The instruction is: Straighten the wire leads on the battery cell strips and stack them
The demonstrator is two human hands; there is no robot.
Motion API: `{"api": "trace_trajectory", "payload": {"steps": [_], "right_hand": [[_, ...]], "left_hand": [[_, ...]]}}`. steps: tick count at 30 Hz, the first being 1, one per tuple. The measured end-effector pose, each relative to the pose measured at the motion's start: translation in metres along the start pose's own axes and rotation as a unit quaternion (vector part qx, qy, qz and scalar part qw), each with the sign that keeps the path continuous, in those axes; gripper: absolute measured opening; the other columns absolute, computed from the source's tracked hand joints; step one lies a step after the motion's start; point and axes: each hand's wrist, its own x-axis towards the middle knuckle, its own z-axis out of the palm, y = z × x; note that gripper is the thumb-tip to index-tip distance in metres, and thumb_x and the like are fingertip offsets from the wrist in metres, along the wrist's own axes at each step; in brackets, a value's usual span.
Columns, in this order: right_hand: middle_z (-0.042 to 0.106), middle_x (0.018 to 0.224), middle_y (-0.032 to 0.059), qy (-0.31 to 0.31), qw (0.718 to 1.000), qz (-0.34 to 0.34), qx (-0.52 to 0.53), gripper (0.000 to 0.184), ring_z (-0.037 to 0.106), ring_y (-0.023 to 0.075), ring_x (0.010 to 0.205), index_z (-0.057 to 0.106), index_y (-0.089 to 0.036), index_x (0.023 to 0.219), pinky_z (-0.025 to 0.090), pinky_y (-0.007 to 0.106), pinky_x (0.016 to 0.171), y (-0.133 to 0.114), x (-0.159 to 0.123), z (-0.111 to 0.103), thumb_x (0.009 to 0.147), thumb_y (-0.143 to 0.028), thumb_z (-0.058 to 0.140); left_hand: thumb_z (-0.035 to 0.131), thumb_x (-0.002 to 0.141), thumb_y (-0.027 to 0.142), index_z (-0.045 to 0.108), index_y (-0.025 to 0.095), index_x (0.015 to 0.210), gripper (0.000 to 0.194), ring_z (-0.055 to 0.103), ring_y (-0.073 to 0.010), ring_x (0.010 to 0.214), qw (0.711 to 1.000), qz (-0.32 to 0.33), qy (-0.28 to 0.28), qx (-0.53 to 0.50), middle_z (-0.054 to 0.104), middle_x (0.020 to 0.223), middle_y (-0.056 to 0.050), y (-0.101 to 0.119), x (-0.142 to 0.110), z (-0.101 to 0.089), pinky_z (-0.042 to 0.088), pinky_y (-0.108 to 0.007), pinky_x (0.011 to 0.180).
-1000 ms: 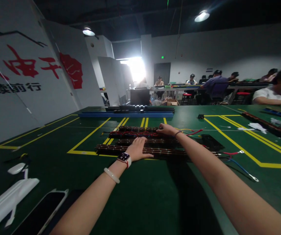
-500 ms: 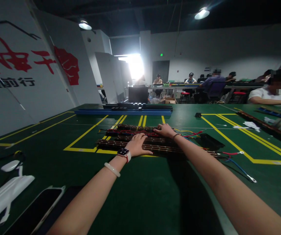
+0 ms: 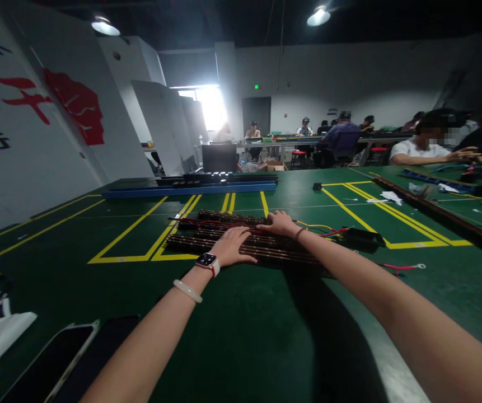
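Observation:
A bundle of long dark strips (image 3: 190,242) with rows of small bright spots lies across the yellow tape in the middle of the table. My left hand (image 3: 233,246) rests on its near side, fingers spread and thumb apart. Farther back, my right hand (image 3: 281,225) lies over the rear strips with its thumb stretched to the left; its fingertips are partly hidden. Red, yellow and other wires run out on the right, past a black box-like part (image 3: 364,239). A red wire (image 3: 404,267) there ends in a ring terminal. My right forearm covers part of the bundle's right end.
Blue and black rails (image 3: 190,189) lie at the table's back edge. Two phone-like devices (image 3: 51,358) and a white object (image 3: 1,336) are at front left. A long brown strip (image 3: 442,215) and crumpled white paper (image 3: 392,197) lie at right, near a seated co-worker (image 3: 421,148).
My view has turned right. The bundle, its wires and the black part have slid right relative to the tape, together with both hands. The blue wire's ring terminal is now out of sight.

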Motion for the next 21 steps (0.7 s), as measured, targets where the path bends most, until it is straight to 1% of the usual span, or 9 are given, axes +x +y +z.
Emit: {"api": "trace_trajectory", "payload": {"steps": [4, 7, 11, 15, 18, 19, 21], "right_hand": [[0.053, 0.112, 0.0169, -0.014, 1.0, 0.023, -0.01, 0.083, 0.046, 0.0307, 0.106, 0.057, -0.016, 0.109, 0.037, 0.04, 0.089, 0.02, -0.03, -0.008, 0.071, -0.085, 0.032], [0.054, 0.109, 0.0172, -0.021, 0.999, 0.044, -0.02, 0.079, 0.049, 0.0302, 0.102, 0.057, -0.016, 0.105, 0.039, 0.04, 0.086, 0.045, -0.061, -0.015, 0.073, -0.083, 0.032], [0.057, 0.1, 0.0162, -0.027, 0.995, 0.083, -0.045, 0.077, 0.053, 0.0298, 0.095, 0.058, -0.016, 0.098, 0.041, 0.04, 0.08, 0.091, -0.108, -0.024, 0.073, -0.083, 0.03], [0.06, 0.094, 0.0155, -0.031, 0.989, 0.128, -0.061, 0.077, 0.057, 0.0273, 0.085, 0.06, -0.016, 0.087, 0.043, 0.039, 0.075, 0.147, -0.157, -0.033, 0.072, -0.084, 0.028], [0.062, 0.09, 0.0155, -0.042, 0.981, 0.178, -0.069, 0.079, 0.06, 0.0274, 0.081, 0.06, -0.016, 0.084, 0.044, 0.04, 0.071, 0.193, -0.195, -0.039, 0.072, -0.085, 0.025], [0.063, 0.091, 0.0157, -0.04, 0.976, 0.198, -0.079, 0.079, 0.06, 0.0284, 0.083, 0.061, -0.016, 0.084, 0.044, 0.042, 0.073, 0.207, -0.208, -0.041, 0.072, -0.084, 0.025], [0.064, 0.092, 0.0163, -0.046, 0.963, 0.253, -0.086, 0.079, 0.061, 0.0297, 0.085, 0.062, -0.016, 0.083, 0.044, 0.043, 0.074, 0.234, -0.231, -0.046, 0.072, -0.084, 0.024]], "left_hand": [[0.046, 0.065, 0.082, 0.048, 0.016, 0.13, 0.093, 0.028, -0.0245, 0.135, 0.998, 0.06, 0.01, 0.004, 0.036, 0.144, -0.009, 0.018, 0.007, 0.005, 0.013, -0.04, 0.117], [0.045, 0.065, 0.082, 0.047, 0.016, 0.131, 0.093, 0.025, -0.023, 0.137, 0.994, 0.106, 0.016, -0.007, 0.034, 0.145, -0.008, 0.041, 0.017, 0.011, 0.009, -0.04, 0.117], [0.047, 0.064, 0.081, 0.047, 0.017, 0.131, 0.093, 0.023, -0.0229, 0.138, 0.984, 0.177, 0.023, -0.02, 0.033, 0.146, -0.009, 0.081, 0.042, 0.02, 0.004, -0.04, 0.118], [0.051, 0.064, 0.079, 0.047, 0.02, 0.132, 0.091, 0.021, -0.0246, 0.138, 0.972, 0.233, 0.023, -0.025, 0.03, 0.147, -0.009, 0.126, 0.078, 0.032, -0.001, -0.043, 0.117], [0.051, 0.064, 0.078, 0.047, 0.025, 0.133, 0.088, 0.016, -0.0267, 0.14, 0.968, 0.247, 0.045, -0.017, 0.026, 0.149, -0.008, 0.163, 0.104, 0.043, -0.008, -0.05, 0.114], [0.052, 0.064, 0.078, 0.046, 0.027, 0.134, 0.087, 0.014, -0.0277, 0.14, 0.969, 0.237, 0.062, -0.017, 0.024, 0.15, -0.007, 0.177, 0.111, 0.047, -0.011, -0.053, 0.113], [0.052, 0.063, 0.079, 0.045, 0.026, 0.135, 0.09, 0.009, -0.0306, 0.141, 0.977, 0.192, 0.09, -0.026, 0.019, 0.151, -0.008, 0.204, 0.121, 0.055, -0.012, -0.056, 0.111]]}}
